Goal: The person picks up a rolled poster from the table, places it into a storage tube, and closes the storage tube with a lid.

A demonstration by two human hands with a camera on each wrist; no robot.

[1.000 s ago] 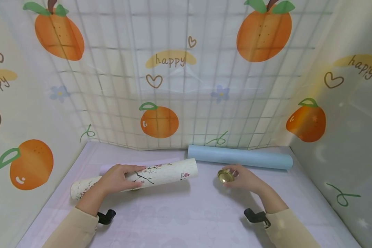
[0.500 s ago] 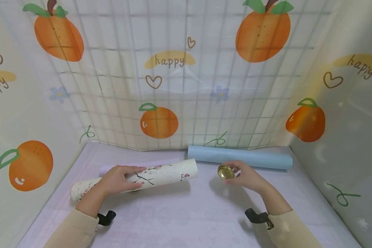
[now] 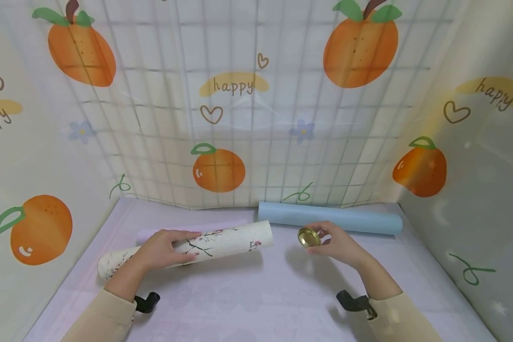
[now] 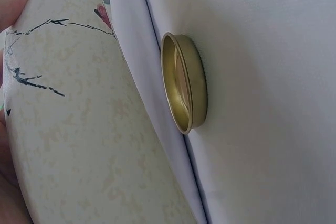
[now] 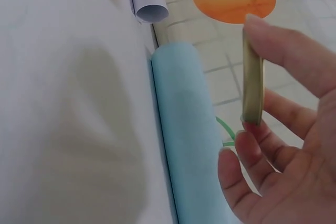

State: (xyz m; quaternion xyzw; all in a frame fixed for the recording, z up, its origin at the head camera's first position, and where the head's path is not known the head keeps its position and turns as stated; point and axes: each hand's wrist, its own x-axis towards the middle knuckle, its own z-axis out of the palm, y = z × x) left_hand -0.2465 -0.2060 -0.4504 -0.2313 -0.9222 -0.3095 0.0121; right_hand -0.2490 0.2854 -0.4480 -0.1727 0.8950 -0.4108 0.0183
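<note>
My left hand (image 3: 164,247) grips a cream paper roll (image 3: 231,241) printed with dark branches and pink blossoms, thumb on the near side and fingers over the far side. The roll slants up to the right above the table, its shadow beneath. In the left wrist view, a shallow round gold metal lid (image 4: 197,87) lies on the table beside a lavender roll (image 4: 134,40); the patterned roll mostly hides both in the head view. My right hand (image 3: 339,244) pinches a similar gold lid (image 3: 308,237) by its rim, thumb against fingers, held tilted above the table.
A light blue roll (image 3: 329,218) lies along the back right of the pale lavender tabletop (image 3: 248,304). Behind it hangs a curtain (image 3: 162,156) with a grid and printed oranges, continuing along both sides.
My right hand has raised its gold lid a little and turned it, and the shadow has drawn away from it. My left hand and the patterned roll stay almost still.
</note>
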